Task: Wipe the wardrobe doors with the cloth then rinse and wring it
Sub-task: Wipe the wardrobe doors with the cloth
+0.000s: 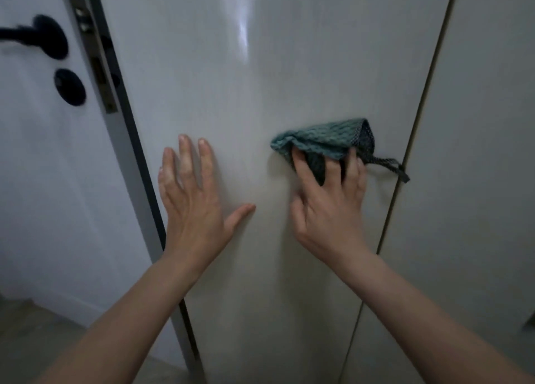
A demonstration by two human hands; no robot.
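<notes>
Wardrobe door [260,79]: cloth [321,142] under right hand [330,204] fingers [301,163], bunched above fingertips.

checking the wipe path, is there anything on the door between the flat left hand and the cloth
Nothing. In the head view only bare glossy wardrobe door separates the left hand from the teal cloth, which the right hand presses against the panel.

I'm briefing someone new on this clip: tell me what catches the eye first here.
The teal cloth stands out first, pressed against the pale wardrobe door by the right hand, right of centre. Beside it, the left hand lies flat on the same door with fingers spread. At far left, a black handle sits on a white room door.
</notes>
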